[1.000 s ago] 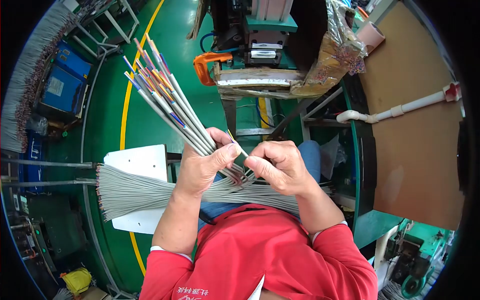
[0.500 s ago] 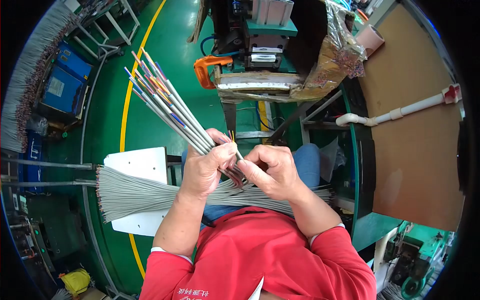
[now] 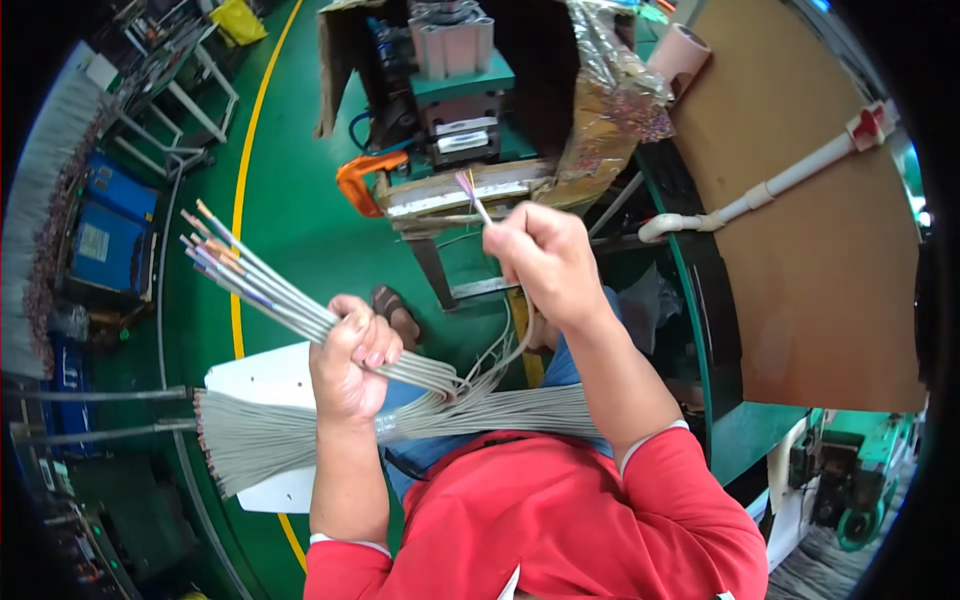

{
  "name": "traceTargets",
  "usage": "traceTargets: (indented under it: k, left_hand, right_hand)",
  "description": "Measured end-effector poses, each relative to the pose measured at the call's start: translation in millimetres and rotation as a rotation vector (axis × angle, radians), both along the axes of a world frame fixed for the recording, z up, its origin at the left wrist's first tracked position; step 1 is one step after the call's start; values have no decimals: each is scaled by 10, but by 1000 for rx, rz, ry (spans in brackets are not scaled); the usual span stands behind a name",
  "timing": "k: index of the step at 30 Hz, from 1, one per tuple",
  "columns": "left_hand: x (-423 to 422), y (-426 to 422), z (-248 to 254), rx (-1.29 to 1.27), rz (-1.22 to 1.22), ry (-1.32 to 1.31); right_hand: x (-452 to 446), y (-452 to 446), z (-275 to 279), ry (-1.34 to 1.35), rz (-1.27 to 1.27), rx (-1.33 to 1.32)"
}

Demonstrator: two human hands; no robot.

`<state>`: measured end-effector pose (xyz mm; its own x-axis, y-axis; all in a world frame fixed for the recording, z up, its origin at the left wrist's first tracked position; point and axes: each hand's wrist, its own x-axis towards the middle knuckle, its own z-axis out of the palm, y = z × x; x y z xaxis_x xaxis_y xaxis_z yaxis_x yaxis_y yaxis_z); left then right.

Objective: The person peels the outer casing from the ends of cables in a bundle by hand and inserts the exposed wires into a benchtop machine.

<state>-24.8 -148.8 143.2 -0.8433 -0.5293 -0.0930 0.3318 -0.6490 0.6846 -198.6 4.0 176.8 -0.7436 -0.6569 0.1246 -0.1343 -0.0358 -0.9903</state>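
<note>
My left hand (image 3: pixel 352 355) is closed around a bunch of grey cables (image 3: pixel 275 293), whose stripped ends with coloured wires point up and left. Pinched in my right hand (image 3: pixel 545 260) is a single grey cable (image 3: pixel 482 211), its thin coloured wires fanned out above the fingers. This cable's length hangs below the right hand and curves back toward the bunch. Across my lap lies a larger bundle of grey cables (image 3: pixel 260 430), partly resting on a white board (image 3: pixel 265 372).
Ahead stands a bench machine (image 3: pixel 460 110) with a cardboard surround and an orange-handled tool (image 3: pixel 358 185) at its left corner. A white pipe (image 3: pixel 775 187) runs along the brown panel (image 3: pixel 830 290) on the right. Blue bins (image 3: pixel 110 235) stand at the left.
My right hand has moved up and away from the left, drawing one cable out toward the machine. My left hand has shifted left and down with the bunch. The view has turned slightly.
</note>
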Motion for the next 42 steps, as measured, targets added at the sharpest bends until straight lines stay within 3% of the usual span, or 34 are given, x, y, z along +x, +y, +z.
traceTargets:
  k: [3,7,20,27,30,33,36,39,42]
  left_hand:
    - [38,26,43,-34,-14,-3]
    - [58,34,60,-46,7,-16]
    - [76,4,27,-57,-24,1]
    - [44,57,-20,-20,-4,-3]
    - [-8,110,-23,-26,-52,-42]
    - [-21,169,-1,-67,-58,-63]
    - [-11,213,13,-91,-70,-80]
    - [7,204,-14,-90,-63,-83]
    - [16,214,-40,-87,-109,-69]
  right_hand:
    - [-298,-185,-149,-192,-66,-88]
    - [-437,-362,-215,-255,-100,-133]
    - [-515,-506,-339,-246,-155,-158]
    - [124,-150,-90,49,-123,-7]
    - [227,-41,-92,553,-279,-93]
    - [314,138,175,749,-330,-270]
    - [560,477,579,543,-66,-367]
    - [744,645,969,552,181,-567]
    - [873,747,1100,510,273,-666]
